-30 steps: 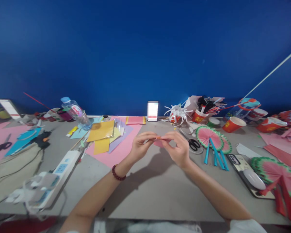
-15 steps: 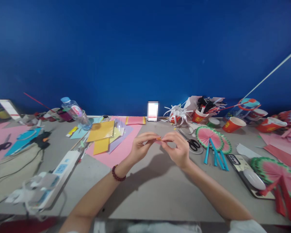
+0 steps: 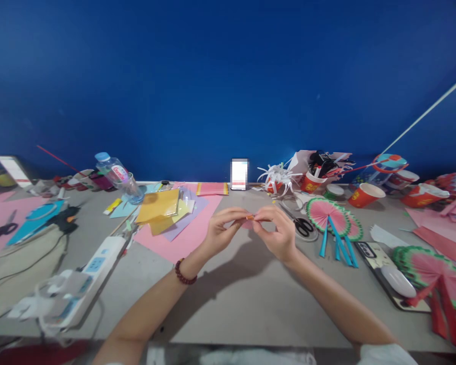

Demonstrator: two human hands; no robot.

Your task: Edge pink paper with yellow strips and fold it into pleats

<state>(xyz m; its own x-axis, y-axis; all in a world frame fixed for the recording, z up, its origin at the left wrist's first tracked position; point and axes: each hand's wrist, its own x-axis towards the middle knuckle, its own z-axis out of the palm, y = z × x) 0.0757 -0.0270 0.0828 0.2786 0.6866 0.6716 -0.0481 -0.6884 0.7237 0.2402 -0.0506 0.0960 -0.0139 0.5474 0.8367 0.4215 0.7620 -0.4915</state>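
My left hand (image 3: pixel 221 228) and my right hand (image 3: pixel 276 229) meet above the middle of the table, fingertips nearly touching. Between them is a small orange piece (image 3: pixel 250 217), pinched by thumb and fingers from both sides; it is too small to tell its kind. Just under the fingertips a bit of pink shows, and I cannot tell whether it belongs to the held piece. Black-handled scissors (image 3: pixel 303 227) lie to the right of my right hand. Left of my left hand are pink paper sheets (image 3: pixel 192 238) and a golden-yellow paper pack (image 3: pixel 158 204).
A phone (image 3: pixel 239 174) stands against the blue wall. To the right are watermelon-coloured paper fans (image 3: pixel 328 215), a red paper cup (image 3: pixel 366 195) and a phone with a white mouse (image 3: pixel 398 281) on it. On the left are a power strip (image 3: pixel 93 276), a glue gun (image 3: pixel 65 219) and a tilted bottle (image 3: pixel 117 175).
Both hands keep their pinch in almost the same place, with only slight finger movement. A yellow paper piece below the golden pack looks shifted.
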